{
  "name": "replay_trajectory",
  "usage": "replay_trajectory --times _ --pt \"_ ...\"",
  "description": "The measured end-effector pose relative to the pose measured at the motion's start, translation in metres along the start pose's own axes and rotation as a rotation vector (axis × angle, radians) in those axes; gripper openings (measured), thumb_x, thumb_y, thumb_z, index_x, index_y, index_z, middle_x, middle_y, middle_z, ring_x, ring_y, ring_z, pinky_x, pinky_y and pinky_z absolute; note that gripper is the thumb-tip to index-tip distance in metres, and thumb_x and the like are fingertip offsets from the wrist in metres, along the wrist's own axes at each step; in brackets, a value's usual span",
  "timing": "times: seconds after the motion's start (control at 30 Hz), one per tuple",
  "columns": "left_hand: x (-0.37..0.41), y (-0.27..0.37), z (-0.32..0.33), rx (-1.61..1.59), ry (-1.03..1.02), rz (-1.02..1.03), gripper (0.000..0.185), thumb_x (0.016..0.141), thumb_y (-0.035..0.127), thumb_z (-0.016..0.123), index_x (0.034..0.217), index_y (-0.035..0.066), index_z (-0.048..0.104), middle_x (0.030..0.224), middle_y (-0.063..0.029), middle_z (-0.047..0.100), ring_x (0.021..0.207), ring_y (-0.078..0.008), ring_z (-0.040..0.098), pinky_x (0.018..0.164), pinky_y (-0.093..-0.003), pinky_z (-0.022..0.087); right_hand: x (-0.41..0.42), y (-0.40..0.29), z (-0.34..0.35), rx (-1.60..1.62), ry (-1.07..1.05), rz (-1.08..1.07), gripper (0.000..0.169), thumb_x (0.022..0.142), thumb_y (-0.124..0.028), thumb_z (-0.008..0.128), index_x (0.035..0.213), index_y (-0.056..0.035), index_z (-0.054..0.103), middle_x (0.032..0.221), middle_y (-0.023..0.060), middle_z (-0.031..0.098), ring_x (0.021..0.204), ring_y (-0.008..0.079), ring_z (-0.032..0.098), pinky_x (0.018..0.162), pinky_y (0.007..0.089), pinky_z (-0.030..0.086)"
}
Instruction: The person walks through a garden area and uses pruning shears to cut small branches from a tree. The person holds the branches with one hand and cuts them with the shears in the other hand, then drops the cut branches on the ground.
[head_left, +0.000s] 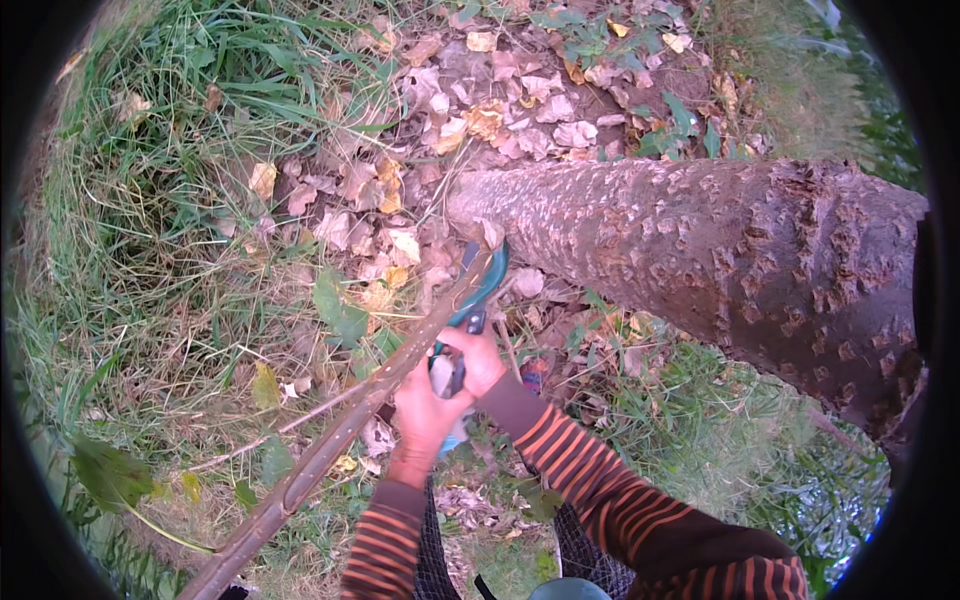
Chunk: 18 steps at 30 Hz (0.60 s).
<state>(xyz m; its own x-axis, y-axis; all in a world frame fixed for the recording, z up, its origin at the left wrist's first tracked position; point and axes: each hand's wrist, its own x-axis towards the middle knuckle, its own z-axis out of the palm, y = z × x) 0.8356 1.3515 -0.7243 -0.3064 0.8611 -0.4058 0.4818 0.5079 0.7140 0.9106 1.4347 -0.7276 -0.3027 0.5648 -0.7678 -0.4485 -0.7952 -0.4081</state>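
Observation:
Both my hands are on a pair of teal-and-black pruning shears (489, 276) beside the tree's base. My left hand (426, 409) grips around the lower handle part. My right hand (480, 356) closes on the handle just above and to its right. The teal curved jaw lies along the right side of a slender branch (375, 386), near its upper end at the trunk; a dark blade edge shows on the branch's other side. How far the jaws are closed cannot be told. The branch runs down to the lower left, passing left of my hands.
A thick, rough-barked tree trunk (675, 240) extends to the right. Dry fallen leaves (517, 112) surround its base, with long grass (187, 150) at left. A thin twig (277, 431) and a large green leaf (109, 472) sit beside the branch. My dark-clad legs (589, 559) show below.

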Motion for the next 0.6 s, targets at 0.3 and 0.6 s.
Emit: replay_trajectory --times 0.3,0.6 --pt "-0.038 0.083 0.069 -0.413 0.254 -0.382 0.055 0.058 0.02 0.077 0.102 0.003 0.05 0.076 -0.0126 0.061 0.068 -0.0243 0.062 0.064 -0.0356 0.049 -0.01 -0.051 -0.048 -0.397 -0.077 0.306 0.01 0.074 -0.001 0.062 0.08 0.0002 0.053 0.066 0.0072 0.055 0.057 0.0165 0.054 0.055 0.0293 0.046" --pt "0.003 -0.009 -0.002 -0.094 -0.056 -0.021 0.054 0.057 0.025 0.079 0.096 0.004 0.048 0.071 -0.0106 0.06 0.061 -0.0183 0.06 0.058 -0.032 0.049 0.003 0.011 0.003 0.021 0.065 -0.083 0.008 0.076 0.0 0.06 0.078 -0.0013 0.053 0.064 0.0056 0.054 0.056 0.0145 0.053 0.054 0.0272 0.044"
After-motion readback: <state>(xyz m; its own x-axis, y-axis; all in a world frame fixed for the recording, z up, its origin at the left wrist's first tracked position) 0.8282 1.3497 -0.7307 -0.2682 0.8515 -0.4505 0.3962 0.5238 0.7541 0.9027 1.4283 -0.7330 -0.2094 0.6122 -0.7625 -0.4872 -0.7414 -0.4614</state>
